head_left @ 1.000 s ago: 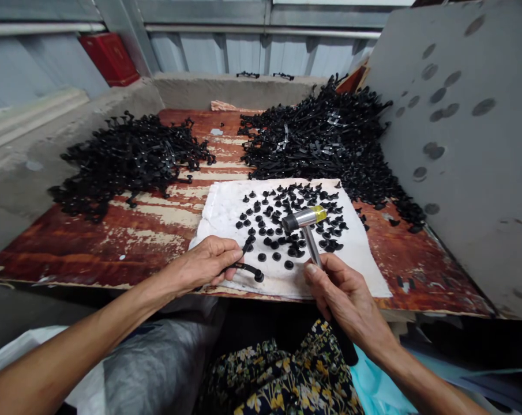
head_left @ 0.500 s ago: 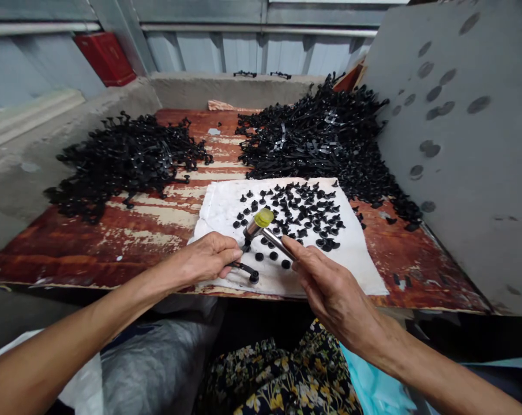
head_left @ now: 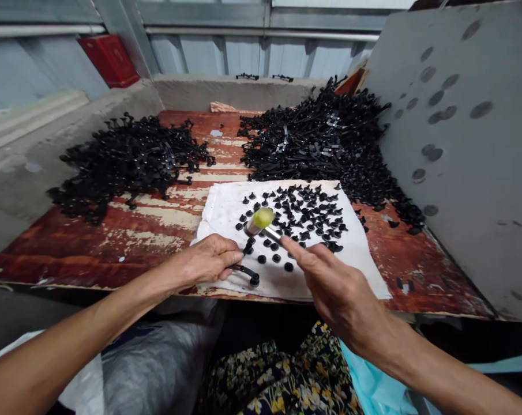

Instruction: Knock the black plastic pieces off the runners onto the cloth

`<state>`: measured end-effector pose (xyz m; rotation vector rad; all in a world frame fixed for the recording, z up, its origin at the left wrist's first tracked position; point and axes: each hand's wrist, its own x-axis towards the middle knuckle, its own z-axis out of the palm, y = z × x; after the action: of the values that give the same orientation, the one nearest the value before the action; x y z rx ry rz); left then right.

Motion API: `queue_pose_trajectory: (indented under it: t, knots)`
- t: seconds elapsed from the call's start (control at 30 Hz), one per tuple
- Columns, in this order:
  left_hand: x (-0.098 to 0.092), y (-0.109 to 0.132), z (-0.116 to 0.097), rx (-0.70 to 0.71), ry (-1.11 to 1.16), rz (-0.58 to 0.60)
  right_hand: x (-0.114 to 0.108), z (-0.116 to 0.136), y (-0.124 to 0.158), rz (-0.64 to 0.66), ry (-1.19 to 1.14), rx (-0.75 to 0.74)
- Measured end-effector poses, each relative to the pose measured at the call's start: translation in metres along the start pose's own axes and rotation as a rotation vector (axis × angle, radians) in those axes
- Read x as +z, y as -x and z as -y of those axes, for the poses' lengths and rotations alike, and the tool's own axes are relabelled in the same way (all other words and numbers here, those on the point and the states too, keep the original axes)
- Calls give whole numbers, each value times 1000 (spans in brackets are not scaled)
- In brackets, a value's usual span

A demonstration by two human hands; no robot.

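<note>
The small hammer (head_left: 261, 222), gripped in the right hand (head_left: 336, 291), has been swung from upright down over the black strap (head_left: 243, 268), pinched by the left hand (head_left: 204, 262) on the white cloth (head_left: 226, 210); a strike is judged underway.

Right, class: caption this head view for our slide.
Left hand steadies a black strap on white cloth; right hand holds a hammer.

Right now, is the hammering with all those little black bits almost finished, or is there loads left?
Loads left. Done, it seems: a heap of black strap pieces at the left. In hand: the left hand pins one black strap on the white cloth, and the right hand holds a yellow-tipped metal hammer above it. Left: many loose black studs and a bigger black pile behind.
</note>
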<state>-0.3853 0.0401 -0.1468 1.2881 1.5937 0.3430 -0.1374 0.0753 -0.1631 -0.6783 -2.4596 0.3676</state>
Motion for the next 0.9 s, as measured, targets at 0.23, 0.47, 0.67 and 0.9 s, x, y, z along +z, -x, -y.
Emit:
queue_pose_trajectory:
  t: [0.23, 0.47, 0.67, 0.9]
  knots:
    - [1, 0, 1, 4, 23, -10, -1, 3, 2, 124, 14, 42]
    - [-1, -1, 2, -12, 14, 0, -2, 4, 1, 86, 64, -11]
    - [7, 3, 7, -60, 45, 3, 1, 4, 3, 47, -25, 42]
    - [-78, 14, -22, -18, -19, -439, -6, -23, 5, -291, -633, 653]
